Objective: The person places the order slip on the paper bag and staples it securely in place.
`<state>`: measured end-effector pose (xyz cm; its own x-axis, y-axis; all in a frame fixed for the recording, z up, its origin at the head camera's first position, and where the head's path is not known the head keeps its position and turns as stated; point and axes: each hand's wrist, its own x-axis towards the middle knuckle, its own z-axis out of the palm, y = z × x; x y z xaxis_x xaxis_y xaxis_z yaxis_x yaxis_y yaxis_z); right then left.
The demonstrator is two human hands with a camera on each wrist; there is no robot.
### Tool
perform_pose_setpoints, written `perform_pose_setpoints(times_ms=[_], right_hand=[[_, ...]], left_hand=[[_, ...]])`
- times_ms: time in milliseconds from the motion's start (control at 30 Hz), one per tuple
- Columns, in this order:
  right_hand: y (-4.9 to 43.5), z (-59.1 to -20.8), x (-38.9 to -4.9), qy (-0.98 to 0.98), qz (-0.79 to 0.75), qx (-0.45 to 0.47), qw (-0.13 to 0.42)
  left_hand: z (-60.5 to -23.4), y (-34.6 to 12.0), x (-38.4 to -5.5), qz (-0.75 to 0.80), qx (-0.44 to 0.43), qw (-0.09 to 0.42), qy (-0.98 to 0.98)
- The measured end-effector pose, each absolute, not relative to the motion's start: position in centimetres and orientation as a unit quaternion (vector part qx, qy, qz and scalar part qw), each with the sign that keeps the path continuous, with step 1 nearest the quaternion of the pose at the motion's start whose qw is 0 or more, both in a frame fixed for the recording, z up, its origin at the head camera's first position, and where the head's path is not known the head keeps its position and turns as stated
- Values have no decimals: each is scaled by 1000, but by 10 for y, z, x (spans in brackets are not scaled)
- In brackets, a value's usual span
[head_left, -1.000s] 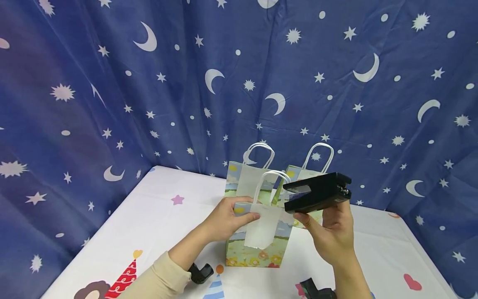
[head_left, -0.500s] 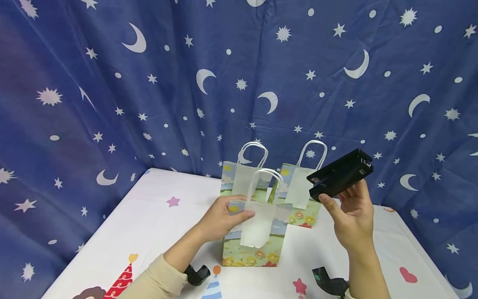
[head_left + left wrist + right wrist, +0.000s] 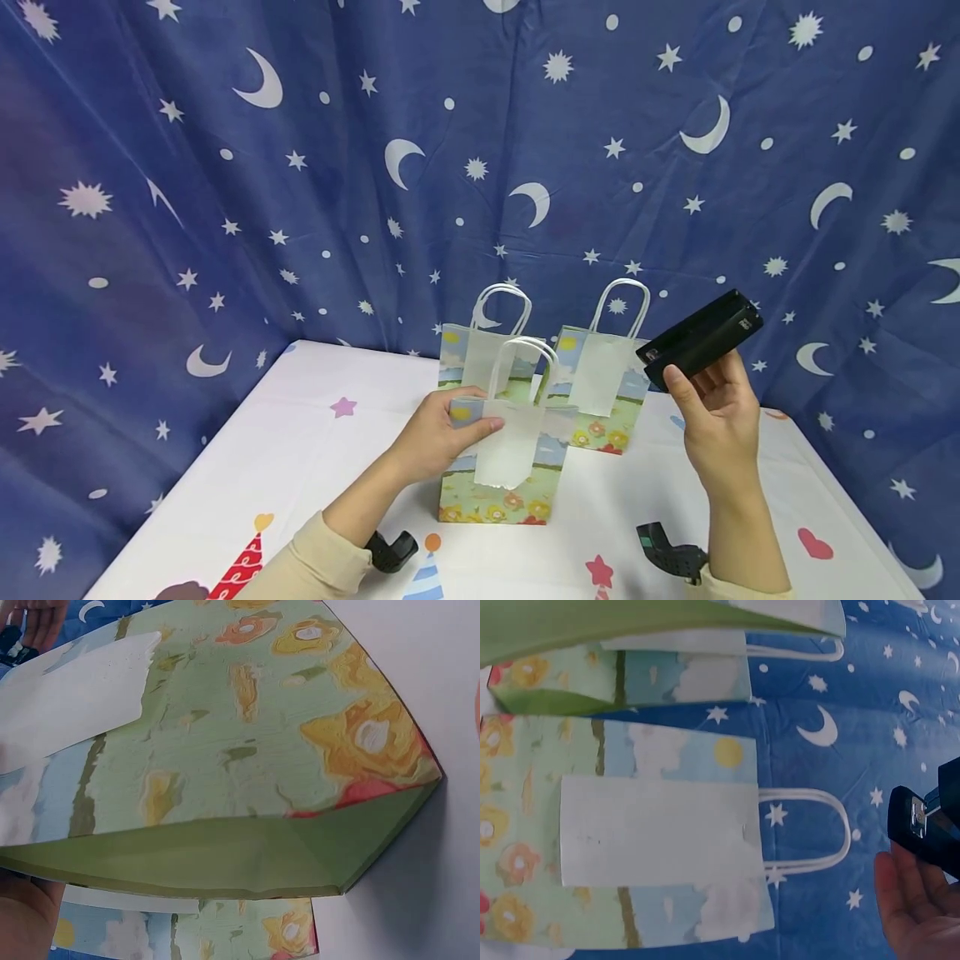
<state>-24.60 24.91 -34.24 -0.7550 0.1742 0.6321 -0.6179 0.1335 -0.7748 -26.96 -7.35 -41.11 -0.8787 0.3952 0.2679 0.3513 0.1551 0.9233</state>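
My left hand [image 3: 442,429] pinches the upper left edge of the front paper gift bag [image 3: 502,496], thumb on its near face. The bag stands upright, with a landscape and flower print, a white panel and white twisted handles. In the left wrist view its printed face and green side fold [image 3: 225,859] fill the middle. My right hand [image 3: 720,425] holds a black stapler [image 3: 701,337] in the air, right of the bags, tilted with its rear end up. The right wrist view shows the stapler's [image 3: 911,817] tip with a metal plate and the fingers beneath it.
Two matching bags stand behind: the back left bag [image 3: 453,358], partly hidden by the front one, and the back right bag [image 3: 600,429]. A white printed tablecloth [image 3: 300,467] lies under them. A blue star-and-moon curtain [image 3: 337,208] hangs close behind.
My right hand has carried the stapler up and right, away from the front bag, uncovering the back right bag. My left hand keeps its grip on the front bag. The head view has turned slightly right.
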Motion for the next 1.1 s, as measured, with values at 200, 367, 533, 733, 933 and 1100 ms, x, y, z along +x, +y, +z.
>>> perform_pose_setpoints(times_ms=[200,367,533,733,933,1100], right_hand=[[258,-343,-251,-674,670,87,298],[269,-346,-259,-629,733,40,255],[282,-351,-267,-623,750,-26,220],[291,-358,-277,-649,729,-100,195],[298,-370,-284,-706,672,-155,159],[305,-382,-289,-755,621,-173,121]], left_hand=[[-411,-73,-269,615,248,30,748],[-413,-74,-269,615,251,30,747],[-412,-73,-269,615,251,31,747],[-411,-74,-269,615,253,29,746],[-412,-74,-269,611,257,21,748],[-410,-74,-270,601,258,12,756]])
